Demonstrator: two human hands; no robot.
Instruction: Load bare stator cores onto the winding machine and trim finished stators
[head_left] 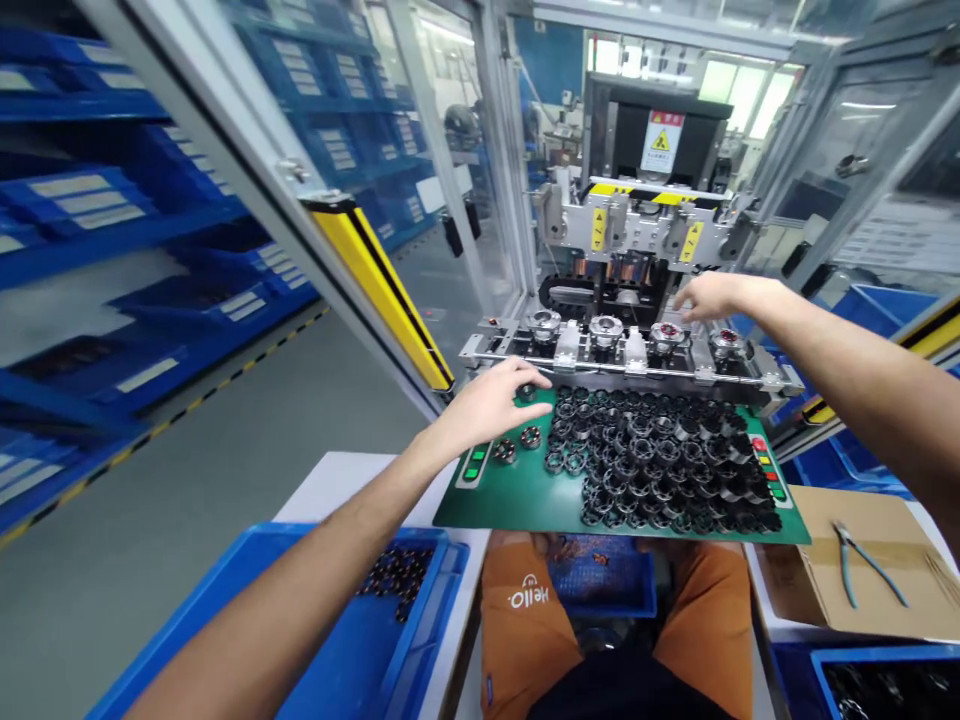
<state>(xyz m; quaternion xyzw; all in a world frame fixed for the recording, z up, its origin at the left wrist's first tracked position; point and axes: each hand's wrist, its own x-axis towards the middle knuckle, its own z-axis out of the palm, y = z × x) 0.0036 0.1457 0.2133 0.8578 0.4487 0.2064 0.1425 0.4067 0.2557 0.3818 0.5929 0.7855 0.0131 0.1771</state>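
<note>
My left hand (499,402) is over the left part of the green mat (517,500), thumb and fingers apart. A dark ring-shaped core (527,392) shows between them, apparently resting on the mat. Two cores with coppery windings (517,445) lie just below that hand. My right hand (709,295) hangs above the right half of the metal fixture (637,358), its fingers loosely spread and nothing visible in them. Several round holders line the fixture; the two right ones (667,335) show red inside, while the two left ones (605,328) look plain silver.
Rows of black ring cores (660,455) cover much of the mat. Behind the fixture stands a winding machine (637,225). A blue bin (300,600) with finished-looking cores is at left. Pliers (862,560) lie on cardboard at right. A yellow light-curtain bar (382,290) flanks the left side.
</note>
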